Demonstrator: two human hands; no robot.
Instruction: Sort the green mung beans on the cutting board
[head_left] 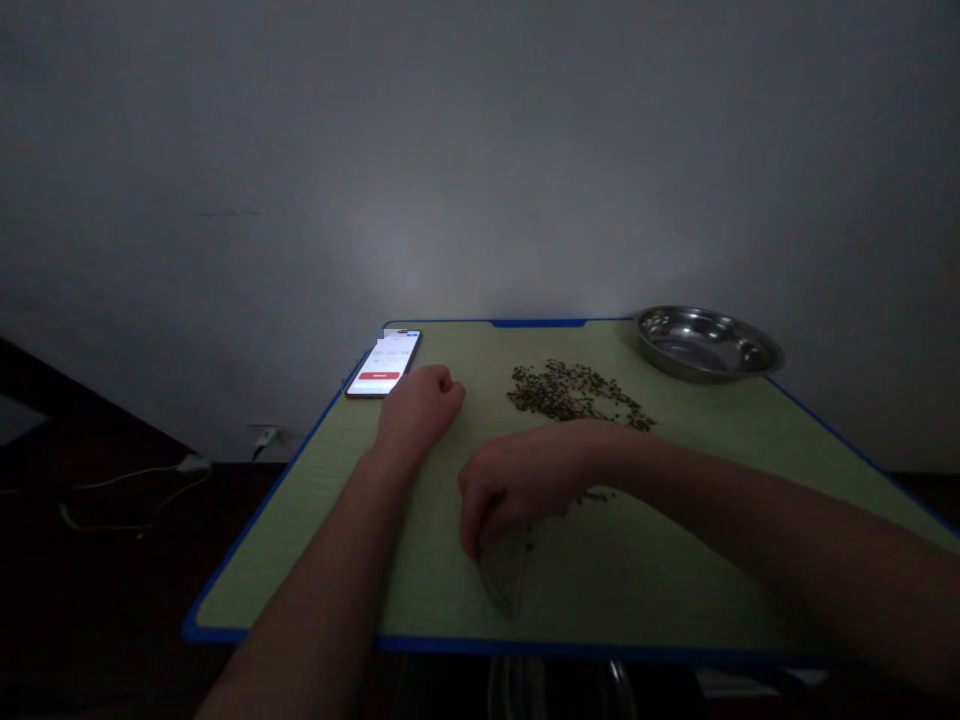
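My left hand (424, 400) rests on the table as a loose fist, just right of the lit phone (382, 362); whatever it may hold is hidden. My right hand (510, 485) reaches across from the right with fingers bent down and pinched together. Its fingertips meet the upper left edge of a clear, curved, see-through thing (506, 585) that looks like thin plastic; its kind is hard to tell. What lies between the fingertips is too small to make out. Beyond the right wrist spreads a pile of small dark seeds or beans (570, 390), and a few loose ones lie below the right hand.
A shiny metal bowl (705, 345) stands at the back right corner of the pale green table (645, 580) with blue edging. A grey wall (480, 160) rises behind. Cables and a plug (266, 437) are at the left, beyond the table's edge.
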